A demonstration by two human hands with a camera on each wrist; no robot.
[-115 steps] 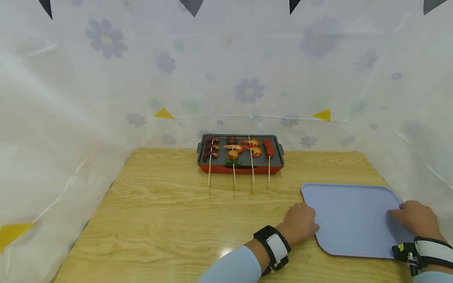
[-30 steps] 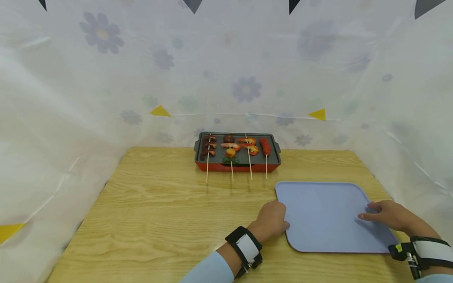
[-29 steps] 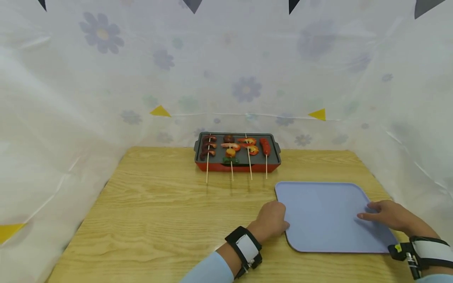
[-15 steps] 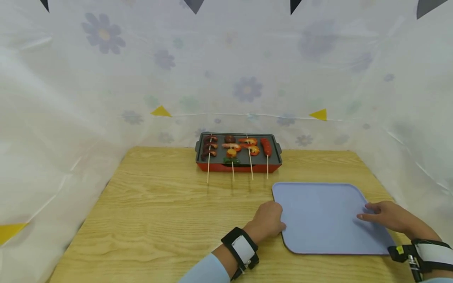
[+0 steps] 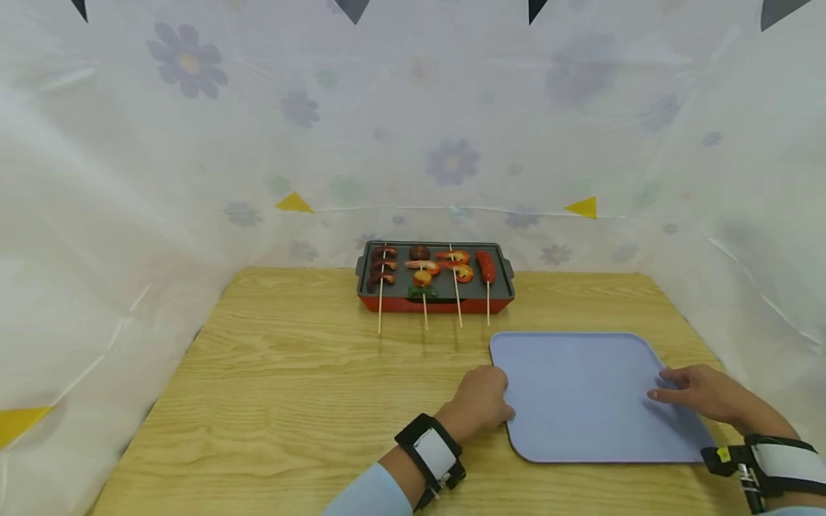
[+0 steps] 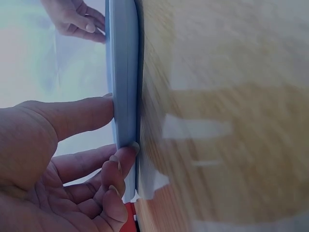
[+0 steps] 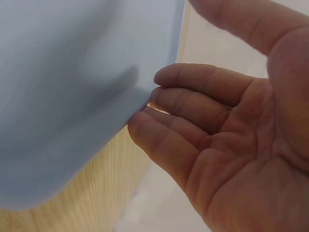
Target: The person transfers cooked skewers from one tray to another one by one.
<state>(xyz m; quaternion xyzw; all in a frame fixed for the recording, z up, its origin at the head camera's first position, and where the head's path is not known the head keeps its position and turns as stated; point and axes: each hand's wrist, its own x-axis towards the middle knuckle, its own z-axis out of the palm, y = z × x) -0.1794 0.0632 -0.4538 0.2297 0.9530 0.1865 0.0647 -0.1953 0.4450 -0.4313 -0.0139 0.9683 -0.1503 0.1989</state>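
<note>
A pale lavender-blue rectangular tray (image 5: pixel 581 387) with rounded corners and a low rim lies flat on the wood-grain table, at the right in the head view. My left hand (image 5: pixel 477 403) grips its left edge. In the left wrist view the thumb (image 6: pixel 84 116) presses on the rim, while curled fingers (image 6: pixel 126 157) meet its outer side. At the opposite edge is my right hand (image 5: pixel 706 393), its thumb reaching over the tray. Seen from the right wrist, extended fingers (image 7: pixel 164 140) touch the tray's edge with their tips, and the thumb stands apart from them.
At the back middle sits a red tabletop grill (image 5: pixel 429 304) with a dark plate. Several skewers of food lie across it, their sticks (image 5: pixel 460 308) jutting over the front. Plastic sheeting with a flower print (image 5: pixel 452 161) encloses the table (image 5: pixel 277 387) at the back and sides.
Over these frames the tray has slid left along the table, both hands travelling with it at its edges. The grill and its skewers have stayed in place.
</note>
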